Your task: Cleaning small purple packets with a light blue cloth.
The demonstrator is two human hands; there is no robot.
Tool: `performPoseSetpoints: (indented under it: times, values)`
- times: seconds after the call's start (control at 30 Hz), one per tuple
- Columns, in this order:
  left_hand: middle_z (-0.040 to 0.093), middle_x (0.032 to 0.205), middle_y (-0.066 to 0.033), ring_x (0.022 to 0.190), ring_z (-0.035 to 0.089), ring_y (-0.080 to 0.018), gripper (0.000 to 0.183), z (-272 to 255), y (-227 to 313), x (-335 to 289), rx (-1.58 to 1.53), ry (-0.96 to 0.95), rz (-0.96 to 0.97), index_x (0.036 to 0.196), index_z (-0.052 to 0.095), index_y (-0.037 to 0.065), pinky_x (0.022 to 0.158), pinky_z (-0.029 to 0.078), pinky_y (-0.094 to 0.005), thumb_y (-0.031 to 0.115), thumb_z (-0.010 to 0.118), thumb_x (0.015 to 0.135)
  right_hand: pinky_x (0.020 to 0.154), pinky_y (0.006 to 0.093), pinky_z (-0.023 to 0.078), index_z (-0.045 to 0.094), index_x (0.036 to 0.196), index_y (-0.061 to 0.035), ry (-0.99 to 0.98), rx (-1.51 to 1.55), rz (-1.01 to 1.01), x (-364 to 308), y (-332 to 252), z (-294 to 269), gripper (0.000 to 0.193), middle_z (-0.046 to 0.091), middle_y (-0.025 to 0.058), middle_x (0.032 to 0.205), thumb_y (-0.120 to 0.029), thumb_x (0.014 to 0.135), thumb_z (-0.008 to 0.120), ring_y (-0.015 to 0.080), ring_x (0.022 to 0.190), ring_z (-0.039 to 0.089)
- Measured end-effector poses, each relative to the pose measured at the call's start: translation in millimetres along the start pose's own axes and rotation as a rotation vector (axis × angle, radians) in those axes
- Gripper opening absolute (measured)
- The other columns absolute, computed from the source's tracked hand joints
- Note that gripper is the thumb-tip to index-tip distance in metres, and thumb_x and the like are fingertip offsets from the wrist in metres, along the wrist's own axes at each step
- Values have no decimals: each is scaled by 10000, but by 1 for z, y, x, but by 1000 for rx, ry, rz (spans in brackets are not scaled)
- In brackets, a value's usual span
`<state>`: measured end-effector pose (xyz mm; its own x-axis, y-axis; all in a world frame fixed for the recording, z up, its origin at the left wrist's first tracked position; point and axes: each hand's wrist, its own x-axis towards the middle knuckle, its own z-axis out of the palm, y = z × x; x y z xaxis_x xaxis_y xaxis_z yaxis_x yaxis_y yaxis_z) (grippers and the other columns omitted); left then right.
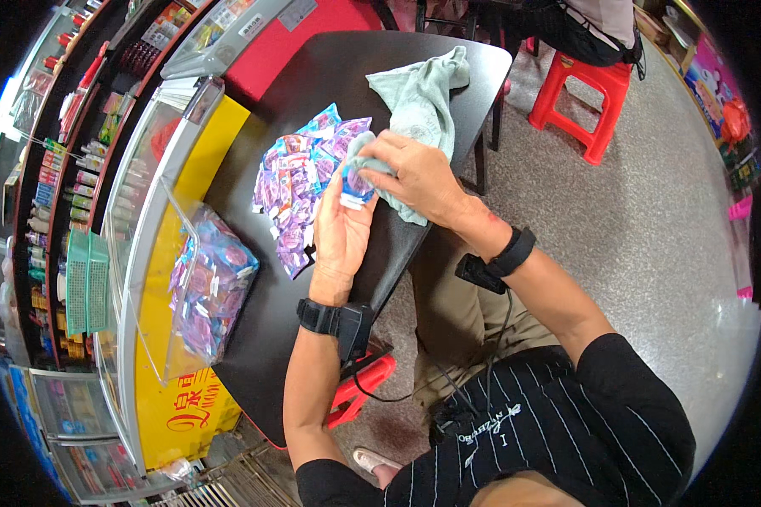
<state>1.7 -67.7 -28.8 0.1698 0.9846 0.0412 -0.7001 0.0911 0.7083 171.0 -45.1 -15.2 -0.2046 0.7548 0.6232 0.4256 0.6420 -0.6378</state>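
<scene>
My left hand point(342, 232) holds a small blue and purple packet point(357, 186) with a white tab at its lower end. My right hand point(423, 176) grips part of a pale green cloth point(427, 97) and presses it against the packet's upper side. The rest of the cloth lies spread on the dark table point(338, 68). Just beyond my left hand is a loose pile of similar purple, blue and orange packets point(289, 182). A clear plastic box point(216, 287) at the table's left side contains many more of them.
A yellow-fronted glass display counter point(156, 338) borders the table on the left, with shelves of small goods and a green basket point(87, 283) behind it. Red stools stand at the upper right point(583, 106) and under the table's near edge point(362, 390). A cable runs between my wrist straps.
</scene>
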Motion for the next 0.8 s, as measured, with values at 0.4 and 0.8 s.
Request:
performPoseSetpoints:
  times: [0.4, 0.8]
  values:
    - [574, 1286, -61, 1142, 572, -146, 349, 1, 0, -1, 90, 104, 71, 1338, 505, 36, 989, 484, -323, 224, 454, 1049, 707, 405, 509, 634, 1038, -86, -5, 58, -73, -2, -6, 3, 215, 582, 107, 964, -192, 858, 685, 324, 866, 627]
    - [561, 1315, -84, 1179, 563, -163, 383, 5, -1, -4, 97, 50, 58, 1375, 462, 18, 1011, 479, -330, 216, 456, 1048, 711, 357, 489, 652, 987, -53, -94, 173, -117, -5, -5, 0, 210, 574, 108, 919, -144, 813, 725, 289, 825, 618]
